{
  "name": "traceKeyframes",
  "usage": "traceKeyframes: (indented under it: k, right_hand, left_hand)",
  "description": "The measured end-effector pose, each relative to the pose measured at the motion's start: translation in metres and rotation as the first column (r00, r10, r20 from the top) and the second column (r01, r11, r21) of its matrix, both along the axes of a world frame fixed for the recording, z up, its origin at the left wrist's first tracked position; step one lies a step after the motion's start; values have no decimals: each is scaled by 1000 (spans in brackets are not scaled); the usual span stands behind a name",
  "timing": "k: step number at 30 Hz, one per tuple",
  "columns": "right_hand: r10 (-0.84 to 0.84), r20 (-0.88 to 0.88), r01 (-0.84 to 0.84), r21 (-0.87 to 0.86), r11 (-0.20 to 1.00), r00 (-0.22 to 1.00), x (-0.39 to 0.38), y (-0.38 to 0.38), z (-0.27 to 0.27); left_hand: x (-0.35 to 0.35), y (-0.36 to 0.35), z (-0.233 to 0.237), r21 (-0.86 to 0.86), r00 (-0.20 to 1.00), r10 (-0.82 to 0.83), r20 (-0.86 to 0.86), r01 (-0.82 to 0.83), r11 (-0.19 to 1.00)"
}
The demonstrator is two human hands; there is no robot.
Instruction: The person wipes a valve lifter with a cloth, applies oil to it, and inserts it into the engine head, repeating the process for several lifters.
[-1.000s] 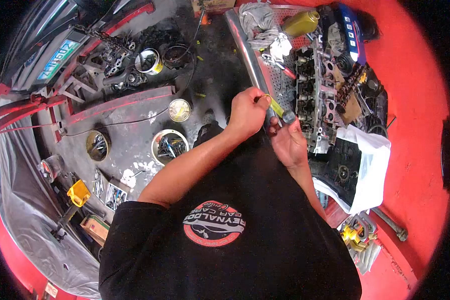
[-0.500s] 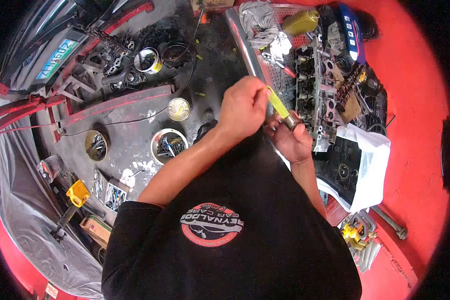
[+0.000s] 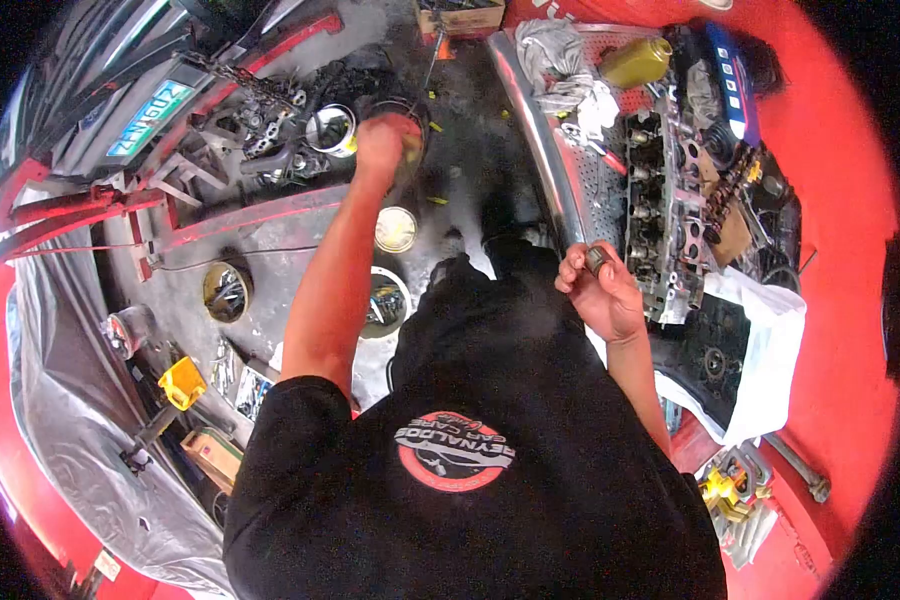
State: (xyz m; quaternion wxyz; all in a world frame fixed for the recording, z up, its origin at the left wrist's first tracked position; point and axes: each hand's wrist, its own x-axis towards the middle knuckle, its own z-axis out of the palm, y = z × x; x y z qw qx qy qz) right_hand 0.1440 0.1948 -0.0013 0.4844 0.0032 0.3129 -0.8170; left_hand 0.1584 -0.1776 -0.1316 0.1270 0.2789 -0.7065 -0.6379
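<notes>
My left hand (image 3: 382, 145) is stretched out over a dark round basin (image 3: 415, 182) at the upper middle-left. Its fingers are blurred, so what they hold, if anything, is unclear. Near the front edge of a perforated metal tray (image 3: 582, 170), my right hand (image 3: 607, 298) is closed on a small metal cylinder (image 3: 597, 259) between thumb and fingers. An engine cylinder head (image 3: 662, 215) lies just to the right of that hand.
Beside the basin stands a white bucket (image 3: 331, 130). Tool containers (image 3: 227, 292) and a round lid (image 3: 395, 230) are on the floor at left. Rags (image 3: 555, 60) and an olive bottle (image 3: 637, 62) lie on the tray. A white-wrapped dark part (image 3: 715, 350) is at right.
My left hand has moved from beside my right hand to over the basin, up and left. The yellow strip between the hands is gone from there. My right hand still holds the cylinder.
</notes>
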Motion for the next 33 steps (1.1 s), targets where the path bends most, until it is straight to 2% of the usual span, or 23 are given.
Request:
traceKeyframes:
  k: [1,3,4,5,7,8,10,12,13,15,16,17,18,19,20,22,24,27,28,30,31,32,33]
  right_hand:
    - [-10,-5,10,-1,1000,1000,-1,2,-3]
    - [-33,7,33,51,998,999,-3,6,1]
    - [-45,11,44,78,996,999,-5,8,2]
    - [-65,37,62,73,995,997,-8,12,-1]
    - [-99,86,93,65,994,991,-17,21,-14]
    - [-97,99,89,87,992,990,-24,25,-20]
    - [-115,120,105,91,990,986,-39,28,-28]
    - [-134,121,122,100,987,984,-60,24,-34]
    - [-124,116,111,112,988,985,-72,21,-36]
    - [-117,115,100,144,984,987,-93,17,-41]
    - [-133,115,115,151,982,984,-102,16,-44]
    - [-146,113,127,157,979,983,-110,14,-48]
    - [-156,109,137,163,977,982,-120,12,-51]
    - [-164,105,145,168,975,981,-128,8,-53]
    - [-201,83,171,276,946,976,-137,1,-50]
    - [-255,65,217,354,910,965,-154,-1,-58]
    - [-322,61,264,440,858,945,-173,-1,-76]
    - [-377,-6,319,545,775,926,-208,-2,-91]
    - [-399,-44,350,571,742,916,-217,-3,-97]
    - [-463,-70,402,619,674,883,-235,-9,-103]
    - [-507,-59,422,642,640,860,-247,-13,-104]
    - [-548,38,392,657,644,836,-258,-12,-115]
    - [-575,61,413,633,654,816,-270,-15,-119]
  left_hand:
    - [-5,-19,-33,-36,1000,-3,-17,3,999]
    - [-16,-19,2,149,942,157,298,-209,967]
    - [-21,-32,-15,-157,969,14,248,26,987]
    - [-24,-41,-32,-276,938,64,340,34,961]
    - [-36,-41,-31,-494,850,200,488,80,866]
    - [-42,-44,-30,-435,813,132,567,160,886]
    - [-46,-46,-52,-731,797,248,550,316,605]
    - [-54,-58,-73,-743,815,204,542,351,569]
    - [-60,-59,-69,-750,823,182,538,368,550]
    - [-64,-50,-51,-619,820,116,560,322,717]
    - [-72,-39,-46,-628,824,143,549,294,720]
    - [-83,-17,-36,-689,887,147,438,226,688]
    - [-96,-3,-41,-659,847,92,524,334,674]
    - [-112,26,-32,-638,856,11,516,376,672]
    - [-127,56,-22,-615,860,-72,506,418,668]
    - [-164,114,-9,-561,876,-124,466,401,725]
    - [-205,147,-33,-450,887,-180,425,380,808]
    - [-254,171,-64,-721,950,-226,215,311,619]
    - [-266,172,-83,-743,958,-245,146,270,612]
    - [-287,167,-111,-744,942,-293,166,315,590]
    - [-294,164,-104,-744,933,-316,175,335,578]
    - [-300,163,-96,-596,936,-343,79,320,736]
    - [-304,162,-74,-594,924,-383,12,315,740]
